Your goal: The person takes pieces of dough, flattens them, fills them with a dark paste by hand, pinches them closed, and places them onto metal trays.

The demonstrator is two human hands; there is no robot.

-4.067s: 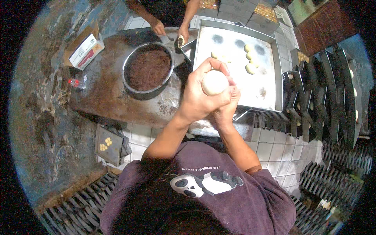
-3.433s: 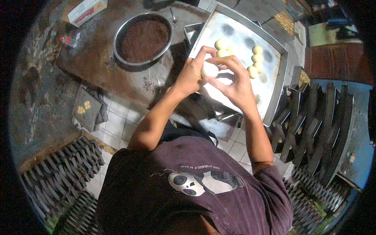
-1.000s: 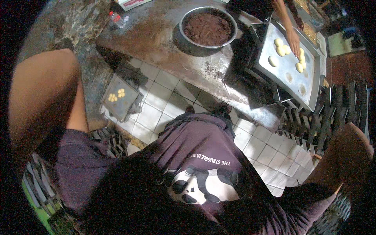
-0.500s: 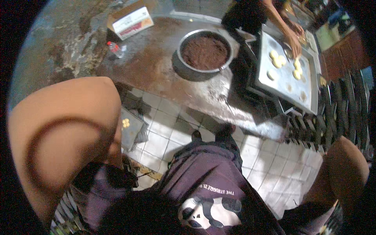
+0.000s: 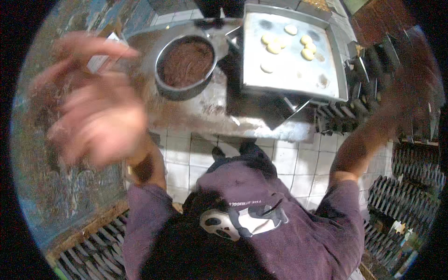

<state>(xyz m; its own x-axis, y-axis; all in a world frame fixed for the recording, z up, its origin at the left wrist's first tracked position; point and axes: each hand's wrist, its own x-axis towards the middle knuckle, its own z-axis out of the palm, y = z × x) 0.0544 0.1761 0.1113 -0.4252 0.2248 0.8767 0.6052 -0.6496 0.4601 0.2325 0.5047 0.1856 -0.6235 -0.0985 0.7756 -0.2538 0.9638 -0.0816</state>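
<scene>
My left hand (image 5: 100, 109) is raised on the left, blurred by motion. Its fingers look spread, and nothing shows between them. My right hand (image 5: 415, 81) is a dark smear at the far right edge, beyond the tray, so its fingers cannot be made out. Between my arms, a round metal pan (image 5: 173, 87) of crumbly dark brown filling (image 5: 187, 61) stands on the worn table (image 5: 205, 112). Right of it sits a shallow rectangular metal tray (image 5: 296, 70) bearing several pale yellow dough balls (image 5: 274, 46). Neither hand touches the pan or tray.
Behind my left hand is a partly hidden cardboard box (image 5: 100, 61). Dark slatted racks (image 5: 406, 205) stand at the right, and another slatted rack (image 5: 95, 247) is at the lower left. White floor tiles (image 5: 298, 182) lie below the table.
My left hand has come up into view, and both arms are reaching outward. The view has shifted, moving pan and tray leftward. The other person's hands over the tray are gone from view.
</scene>
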